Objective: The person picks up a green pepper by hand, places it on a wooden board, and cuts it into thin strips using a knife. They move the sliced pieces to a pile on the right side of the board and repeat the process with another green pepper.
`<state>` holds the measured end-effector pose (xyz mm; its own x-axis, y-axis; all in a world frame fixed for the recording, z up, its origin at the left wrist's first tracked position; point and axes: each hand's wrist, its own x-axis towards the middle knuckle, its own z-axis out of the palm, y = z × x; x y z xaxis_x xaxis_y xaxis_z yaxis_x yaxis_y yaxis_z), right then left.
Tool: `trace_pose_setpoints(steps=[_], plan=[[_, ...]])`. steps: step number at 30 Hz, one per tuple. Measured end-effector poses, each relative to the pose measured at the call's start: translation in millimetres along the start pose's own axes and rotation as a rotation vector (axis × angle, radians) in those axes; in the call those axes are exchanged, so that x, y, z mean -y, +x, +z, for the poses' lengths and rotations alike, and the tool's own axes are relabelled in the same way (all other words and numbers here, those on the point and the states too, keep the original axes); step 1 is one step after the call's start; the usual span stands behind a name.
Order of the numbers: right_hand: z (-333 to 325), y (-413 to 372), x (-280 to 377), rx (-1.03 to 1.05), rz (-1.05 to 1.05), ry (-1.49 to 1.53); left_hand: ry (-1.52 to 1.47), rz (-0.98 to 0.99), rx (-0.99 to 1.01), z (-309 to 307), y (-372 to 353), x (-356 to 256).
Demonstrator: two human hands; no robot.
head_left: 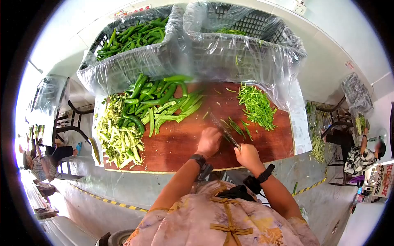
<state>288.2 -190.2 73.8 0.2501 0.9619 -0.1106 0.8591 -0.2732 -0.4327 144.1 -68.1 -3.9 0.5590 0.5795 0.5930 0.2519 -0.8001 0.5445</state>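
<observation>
My right hand [247, 156] grips the handle of a knife [225, 130] whose blade points up-left over the wooden cutting board [184, 147]. My left hand [209, 140] rests knuckles-down on the board just left of the blade, fingers curled; whether it pins a pepper is hidden. A few cut green strips [238, 126] lie right of the blade. A heap of sliced pepper strips [257, 105] sits at the board's upper right. Whole and halved green peppers [158, 102] lie at the upper left, beside a pale pile of pepper cores and seeds [118, 133].
Two plastic-lined crates stand behind the board: the left crate [123, 65] holds whole green peppers, the right crate [246, 49] a few strips. Other people sit at the far left [43, 160] and far right [363, 153]. Scraps litter the floor at right.
</observation>
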Motion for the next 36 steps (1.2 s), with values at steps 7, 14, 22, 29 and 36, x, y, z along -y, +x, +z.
trace_pose_setpoints(steps=[7,14,22,29,36], plan=[[-8.3,-1.2,3.5,0.051,0.009,-0.024,0.044,0.0,0.018,1.8,-1.0,1.5],[9.7,20.4,2.0,0.106,0.037,-0.045,0.05,-0.02,0.056,-3.1,2.8,-3.7],[22.4,39.5,-8.0,-0.094,0.028,0.078,0.009,-0.012,0.048,4.0,-0.1,2.9],[-6.5,-12.8,-15.7,-0.059,0.001,-0.014,0.06,-0.094,0.043,-20.2,1.2,-6.0],[4.9,-35.5,-24.5,0.033,-0.071,-0.189,0.264,-0.194,0.028,-53.0,-3.3,-4.4]])
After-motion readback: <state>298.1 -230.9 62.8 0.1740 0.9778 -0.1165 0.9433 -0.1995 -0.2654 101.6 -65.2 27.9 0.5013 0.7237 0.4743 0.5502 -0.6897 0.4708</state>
